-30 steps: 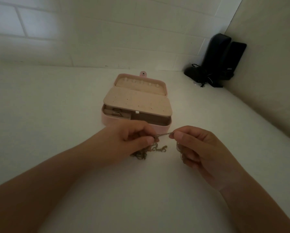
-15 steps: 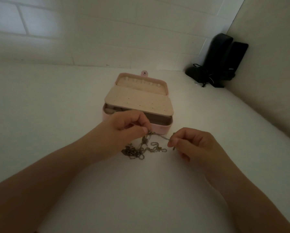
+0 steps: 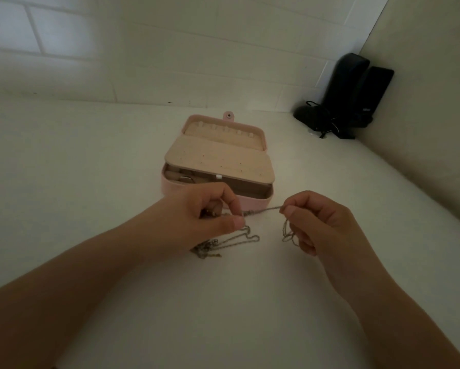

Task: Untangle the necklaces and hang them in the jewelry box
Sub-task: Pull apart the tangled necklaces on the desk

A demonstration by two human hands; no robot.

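- Metal necklaces [image 3: 225, 242] are not yet freed: a twisted stretch runs taut between the left hand [image 3: 213, 211] and the right hand [image 3: 314, 222], each pinching it at finger and thumb.
- Loose loops trail onto the white tabletop [image 3: 90, 182], just in front of the pink jewelry box [image 3: 218, 161].
- Its hooks in the open lid look bare, so by my reading untangling is underway and all hanging remains.
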